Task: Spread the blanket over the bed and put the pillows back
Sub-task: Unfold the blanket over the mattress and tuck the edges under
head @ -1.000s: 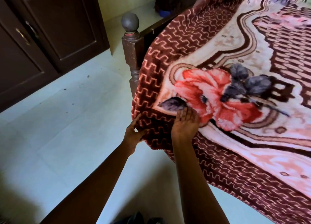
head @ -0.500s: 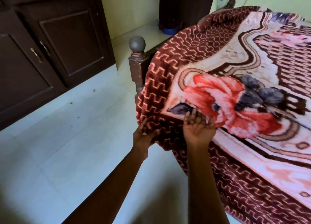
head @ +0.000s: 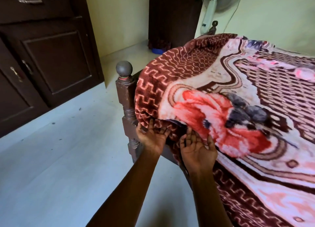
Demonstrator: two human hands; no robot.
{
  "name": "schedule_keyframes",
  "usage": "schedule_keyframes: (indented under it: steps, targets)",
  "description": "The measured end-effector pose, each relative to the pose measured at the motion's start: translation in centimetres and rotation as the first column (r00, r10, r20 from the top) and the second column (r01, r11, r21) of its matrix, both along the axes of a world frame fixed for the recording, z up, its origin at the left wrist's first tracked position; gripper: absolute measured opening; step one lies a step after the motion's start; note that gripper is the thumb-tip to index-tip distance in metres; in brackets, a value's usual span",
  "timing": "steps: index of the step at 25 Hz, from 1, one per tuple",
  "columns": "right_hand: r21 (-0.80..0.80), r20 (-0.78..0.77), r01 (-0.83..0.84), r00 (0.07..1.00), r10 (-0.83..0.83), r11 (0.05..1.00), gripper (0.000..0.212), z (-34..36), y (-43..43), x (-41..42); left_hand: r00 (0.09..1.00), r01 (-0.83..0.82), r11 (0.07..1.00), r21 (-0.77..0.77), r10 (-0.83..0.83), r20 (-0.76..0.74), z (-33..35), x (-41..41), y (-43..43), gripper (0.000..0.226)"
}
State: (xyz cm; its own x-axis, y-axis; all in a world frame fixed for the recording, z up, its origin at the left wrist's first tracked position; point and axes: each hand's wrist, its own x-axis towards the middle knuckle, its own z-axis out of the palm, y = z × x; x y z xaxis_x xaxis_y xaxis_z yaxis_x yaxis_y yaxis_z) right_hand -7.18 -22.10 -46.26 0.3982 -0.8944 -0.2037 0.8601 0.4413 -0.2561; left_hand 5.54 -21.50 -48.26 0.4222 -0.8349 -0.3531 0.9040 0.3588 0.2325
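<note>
At the foot corner of the dark wooden bed (head: 125, 97), whose post ends in a round grey knob (head: 124, 69), a plush maroon blanket with a cream zigzag border and a large red flower print (head: 221, 83) covers the mattress and hangs over the corner.

Containers: a dark brown wooden cabinet (head: 51, 56) stands at left on the pale tiled floor (head: 59, 158). Its panelled doors and upper drawer are closed, so the contents are hidden. A small blue tub (head: 157, 51) sits on the floor by the far wall, and what it holds cannot be told.

Hands: both are palm-up under the blanket's drooping corner, side by side and just apart.
- The left hand (head: 152, 134) lies nearest the post. Its fingers are spread and nearly straight, and they press up against the underside of the maroon border.
- The right hand (head: 197, 146) lies below the red flower. It is relaxed and only slightly cupped, and its fingertips reach under the fold.
- Neither hand pinches or clasps the fabric; the blanket rests on the fingers.

Background: a pale green pedestal fan (head: 219, 1) stands against the wall behind the bed's far corner.
</note>
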Motion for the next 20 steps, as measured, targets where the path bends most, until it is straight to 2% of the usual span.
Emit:
schedule_keyframes:
  steps: [4, 7, 10, 13, 15, 20]
  targets:
    - [0.013, -0.029, 0.019, 0.999, -0.019, 1.000, 0.095, -0.5, -0.4, 0.5, 0.998, 0.046, 0.998, 0.030, -0.047, 0.030, 0.4, 0.6, -2.2, 0.069]
    - [0.038, -0.046, 0.021, 0.999, -0.019, 0.999, 0.101, -1.3, -0.5, 0.5, 0.992, 0.104, 0.992, 0.065, -0.108, 0.071, -0.8, 0.7, 0.5, 0.064]
    - [0.040, -0.034, 0.013, 0.999, -0.012, 0.999, 0.096, -1.5, -0.2, 0.5, 0.997, 0.068, 0.996, 0.056, -0.070, 0.019, -1.4, -1.5, 3.6, 0.064]
    - [0.013, -0.027, -0.002, 1.000, 0.002, 1.000, 0.084, -1.7, 0.0, 0.4, 0.986, 0.168, 0.986, -0.024, -0.168, -0.016, -1.6, -2.4, 3.2, 0.082]
    - [0.006, -0.024, -0.014, 1.000, 0.015, 1.000, 0.075, -1.9, 0.1, 0.3, 0.983, 0.178, 0.983, -0.045, -0.180, -0.044, -1.7, -2.3, 2.3, 0.088]
    - [-0.005, -0.052, -0.031, 0.998, 0.031, 1.000, 0.087, -2.1, -0.3, 0.0, 0.991, 0.065, 0.992, -0.108, -0.077, -0.110, -1.4, -3.2, -0.6, 0.091]
